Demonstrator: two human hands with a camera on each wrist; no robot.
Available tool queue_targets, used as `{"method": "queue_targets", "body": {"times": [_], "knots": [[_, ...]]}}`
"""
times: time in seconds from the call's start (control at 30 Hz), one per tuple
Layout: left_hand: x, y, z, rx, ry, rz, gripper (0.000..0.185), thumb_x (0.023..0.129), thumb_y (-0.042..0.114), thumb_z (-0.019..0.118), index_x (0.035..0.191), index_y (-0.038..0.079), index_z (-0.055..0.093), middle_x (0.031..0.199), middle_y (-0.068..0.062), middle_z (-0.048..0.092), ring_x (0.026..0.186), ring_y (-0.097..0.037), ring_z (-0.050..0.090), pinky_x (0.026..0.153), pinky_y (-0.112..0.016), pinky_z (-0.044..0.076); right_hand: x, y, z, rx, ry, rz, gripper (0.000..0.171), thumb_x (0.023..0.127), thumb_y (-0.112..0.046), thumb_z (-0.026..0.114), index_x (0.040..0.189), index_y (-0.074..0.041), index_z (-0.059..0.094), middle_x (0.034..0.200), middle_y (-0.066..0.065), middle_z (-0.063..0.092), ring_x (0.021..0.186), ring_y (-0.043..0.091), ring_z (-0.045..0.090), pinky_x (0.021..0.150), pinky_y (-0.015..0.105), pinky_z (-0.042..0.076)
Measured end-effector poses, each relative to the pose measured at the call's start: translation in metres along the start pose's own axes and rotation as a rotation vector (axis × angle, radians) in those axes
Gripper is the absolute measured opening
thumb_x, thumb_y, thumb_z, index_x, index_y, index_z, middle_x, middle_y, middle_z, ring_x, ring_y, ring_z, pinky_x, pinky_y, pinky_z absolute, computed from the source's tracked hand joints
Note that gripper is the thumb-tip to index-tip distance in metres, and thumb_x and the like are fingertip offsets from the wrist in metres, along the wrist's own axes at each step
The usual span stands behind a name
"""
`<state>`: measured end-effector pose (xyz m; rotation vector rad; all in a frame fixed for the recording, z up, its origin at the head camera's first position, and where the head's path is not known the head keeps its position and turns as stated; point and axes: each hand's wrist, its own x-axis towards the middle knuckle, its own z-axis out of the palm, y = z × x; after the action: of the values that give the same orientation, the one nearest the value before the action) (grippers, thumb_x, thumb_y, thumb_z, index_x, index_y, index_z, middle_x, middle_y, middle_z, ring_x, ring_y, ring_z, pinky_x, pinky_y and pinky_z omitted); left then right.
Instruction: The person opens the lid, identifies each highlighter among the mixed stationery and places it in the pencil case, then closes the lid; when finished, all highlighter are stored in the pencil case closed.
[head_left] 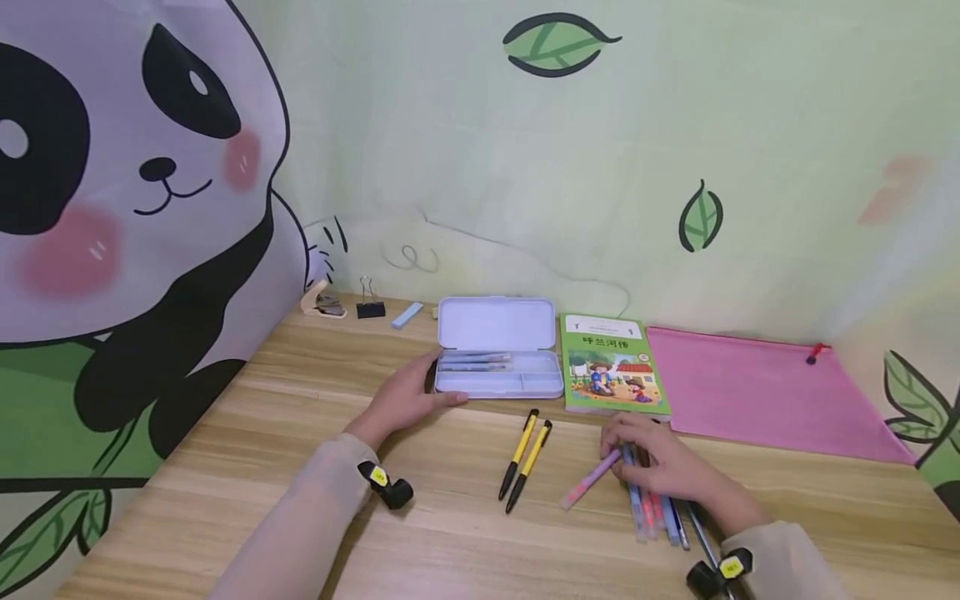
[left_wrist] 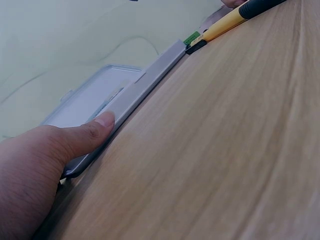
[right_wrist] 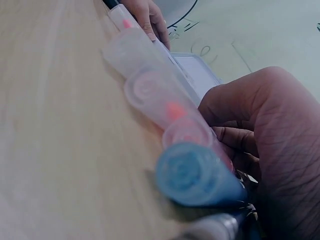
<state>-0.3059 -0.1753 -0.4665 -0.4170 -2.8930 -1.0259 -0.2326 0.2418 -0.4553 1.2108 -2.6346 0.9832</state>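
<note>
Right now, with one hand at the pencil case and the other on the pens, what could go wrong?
1. The right hand pinches only the pink highlighter; lifting it may nudge the round pens lying beneath, and they could roll.
2. The left hand merely rests against the open pencil case, so a dropped pen might push it toward the green book.

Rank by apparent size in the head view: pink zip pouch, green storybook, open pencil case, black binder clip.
1. pink zip pouch, largest.
2. open pencil case, lid up.
3. green storybook, a little smaller than the case; the two are close, so this order is unsure.
4. black binder clip, smallest, though farthest back.
</note>
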Motion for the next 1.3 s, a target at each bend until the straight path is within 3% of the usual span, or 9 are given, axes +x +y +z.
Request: {"method": "queue_targets", "body": {"times": [0.3, 0.5, 0.63, 0.8, 0.97, 1.07, 1.3], "knots": [[-0.001, -0.002, -0.003, -0.004, 0.002, -0.005, 0.105, 0.08, 0.07, 0.07, 0.159, 0.012, 0.031, 0.158, -0.014, 0.038, 0.145, -0.034, 0.035, 0.118, -0.051, 0.029, 0.005, -0.002, 0.002, -0.009, -0.005, -0.016, 0.03, 0.076, -0.009, 0.079, 0.097, -0.027, 0.067, 0.106, -0.011, 0.063, 0.106, 0.013, 0.055, 0.094, 0.046, 0.046], [0.0, -0.004, -0.003, 0.01, 0.007, 0.005, 0.106, 0.08, 0.071, 0.07, 0.159, 0.012, 0.031, 0.158, -0.015, 0.039, 0.144, -0.035, 0.036, 0.118, -0.052, 0.029, 0.007, 0.0, 0.003, -0.021, 0.005, -0.003, 0.023, 0.085, -0.016, 0.079, 0.099, -0.029, 0.066, 0.104, -0.014, 0.064, 0.102, 0.01, 0.056, 0.091, 0.042, 0.048], [0.0, -0.004, -0.002, 0.008, -0.003, 0.003, 0.106, 0.08, 0.071, 0.07, 0.159, 0.011, 0.03, 0.158, -0.015, 0.038, 0.145, -0.035, 0.035, 0.118, -0.052, 0.029, 0.005, 0.002, 0.003, 0.025, 0.01, 0.06, 0.015, 0.093, -0.021, 0.074, 0.103, -0.028, 0.066, 0.1, -0.016, 0.065, 0.092, 0.008, 0.058, 0.084, 0.033, 0.05], [0.0, -0.003, -0.002, -0.004, 0.009, 0.007, 0.104, 0.081, 0.069, 0.071, 0.159, 0.012, 0.031, 0.158, -0.014, 0.038, 0.145, -0.034, 0.035, 0.118, -0.052, 0.029, 0.004, 0.003, -0.002, 0.122, 0.088, 0.178, 0.013, 0.093, -0.021, 0.074, 0.104, -0.028, 0.071, 0.096, -0.014, 0.068, 0.089, 0.01, 0.062, 0.081, 0.03, 0.051], [-0.001, -0.003, -0.001, 0.009, 0.008, 0.009, 0.104, 0.081, 0.068, 0.071, 0.159, 0.014, 0.031, 0.158, -0.013, 0.04, 0.144, -0.034, 0.036, 0.118, -0.051, 0.029, 0.001, 0.0, -0.009, 0.256, 0.149, 0.288, 0.012, 0.091, -0.022, 0.076, 0.103, -0.02, 0.075, 0.082, 0.0, 0.068, 0.065, 0.013, 0.054, 0.057, 0.027, 0.047], [-0.001, -0.003, 0.0, 0.008, 0.0, 0.004, 0.104, 0.08, 0.07, 0.07, 0.159, 0.015, 0.03, 0.158, -0.012, 0.039, 0.145, -0.033, 0.036, 0.118, -0.051, 0.029, -0.001, -0.003, -0.013, 0.321, 0.163, 0.329, 0.014, 0.09, -0.021, 0.077, 0.103, -0.015, 0.076, 0.075, 0.005, 0.066, 0.059, 0.013, 0.052, 0.05, 0.027, 0.046], [0.0, 0.0, 0.0, 0.0, -0.001, -0.001, 0.104, 0.08, 0.07, 0.07, 0.159, 0.014, 0.03, 0.158, -0.012, 0.038, 0.145, -0.033, 0.034, 0.119, -0.051, 0.028, -0.002, -0.008, -0.021, 0.287, 0.211, 0.332, 0.016, 0.087, -0.02, 0.079, 0.102, -0.014, 0.077, 0.089, 0.0, 0.072, 0.075, 0.022, 0.058, 0.065, 0.029, 0.049]]}}
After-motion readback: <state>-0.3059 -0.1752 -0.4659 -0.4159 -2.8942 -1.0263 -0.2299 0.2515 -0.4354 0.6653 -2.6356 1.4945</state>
